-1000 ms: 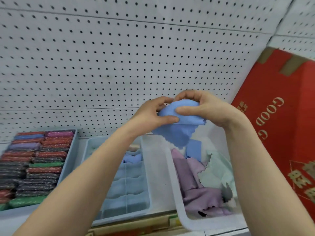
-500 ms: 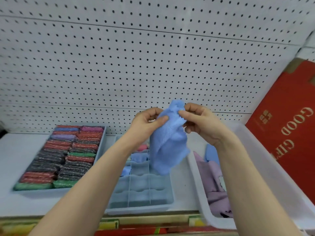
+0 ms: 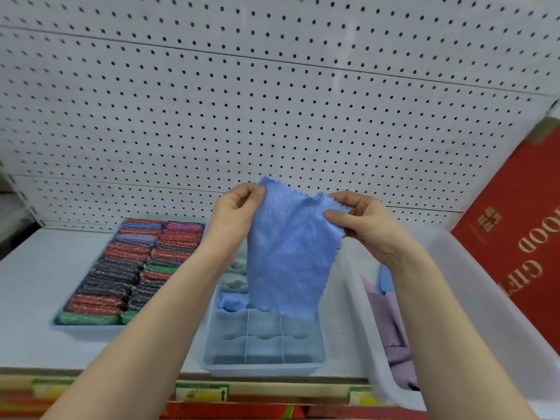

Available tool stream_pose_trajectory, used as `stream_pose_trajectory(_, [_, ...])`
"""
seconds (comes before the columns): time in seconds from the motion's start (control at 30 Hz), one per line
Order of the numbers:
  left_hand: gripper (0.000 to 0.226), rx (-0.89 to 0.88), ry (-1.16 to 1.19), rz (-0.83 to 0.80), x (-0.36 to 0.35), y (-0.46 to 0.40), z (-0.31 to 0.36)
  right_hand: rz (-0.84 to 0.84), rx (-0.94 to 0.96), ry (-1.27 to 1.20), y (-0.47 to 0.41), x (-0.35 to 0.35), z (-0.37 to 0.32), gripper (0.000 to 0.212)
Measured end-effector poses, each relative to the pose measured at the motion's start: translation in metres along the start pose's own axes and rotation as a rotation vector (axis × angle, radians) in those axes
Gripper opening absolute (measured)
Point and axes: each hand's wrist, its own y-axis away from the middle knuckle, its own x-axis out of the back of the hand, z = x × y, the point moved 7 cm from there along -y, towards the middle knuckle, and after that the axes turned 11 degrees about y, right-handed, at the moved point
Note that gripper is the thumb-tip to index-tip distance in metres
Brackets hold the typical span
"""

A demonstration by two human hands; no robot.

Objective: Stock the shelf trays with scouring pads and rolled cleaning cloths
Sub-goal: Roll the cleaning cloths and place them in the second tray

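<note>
The left hand (image 3: 235, 207) and the right hand (image 3: 360, 221) hold a blue cleaning cloth (image 3: 288, 253) up in the air in front of the white pegboard (image 3: 272, 101). Each hand pinches one top corner between thumb and curled fingers, so the cloth hangs spread open, unrolled, with its zigzag-cut lower edge dangling above the divided tray (image 3: 263, 344).

That pale blue tray stands on the white shelf (image 3: 30, 298), directly below the cloth. Its near compartments show nothing inside, while further back a rolled blue cloth (image 3: 231, 301) sits in one compartment (a pale greenish roll seems to lie in the row behind it, partly hidden by the left forearm).

To the left, apart from the divided tray, a second tray (image 3: 88, 328) is packed with scouring pads (image 3: 133, 268) in two columns: red, dark grey, green, purple, blue and pink.

To the right, just beside the divided tray, stands a clear plastic bin (image 3: 485, 313) holding loose lilac cloths (image 3: 394, 328) and a bit of blue cloth. Behind the bin leans a red gift box (image 3: 515, 222) with gold lettering.
</note>
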Motion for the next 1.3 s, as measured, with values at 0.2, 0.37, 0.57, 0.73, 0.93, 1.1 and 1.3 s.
stream_pose_trajectory(0.2, [0.013,-0.003,0.04,0.023,0.012,-0.001,0.01,0.114,0.01,0.081,0.001,0.006,-0.003,0.008])
stream_pose_trajectory(0.37, [0.011,-0.043,0.04,0.051,0.023,-0.002,0.014,0.26,0.039,-0.024,0.002,0.017,-0.005,0.005])
stream_pose_trajectory(0.57, [0.024,0.039,-0.003,-0.11,0.019,-0.001,0.01,0.337,0.049,-0.089,0.002,0.019,-0.005,0.012])
stream_pose_trajectory(0.73, [0.022,0.167,-0.224,-0.479,-0.007,0.018,0.005,0.417,0.042,-0.096,0.002,0.024,-0.009,0.012])
stream_pose_trajectory(0.93, [0.024,0.101,-0.373,-0.3,0.015,0.007,-0.004,0.511,0.031,-0.14,0.004,0.037,-0.005,0.012])
stream_pose_trajectory(1.1, [0.032,0.257,-0.027,-0.389,0.006,0.017,-0.011,0.483,0.012,-0.119,0.0,0.032,0.0,0.012])
stream_pose_trajectory(1.3, [0.028,0.22,-0.064,-0.299,0.016,0.01,-0.009,0.537,-0.005,-0.189,0.0,0.041,0.007,0.01])
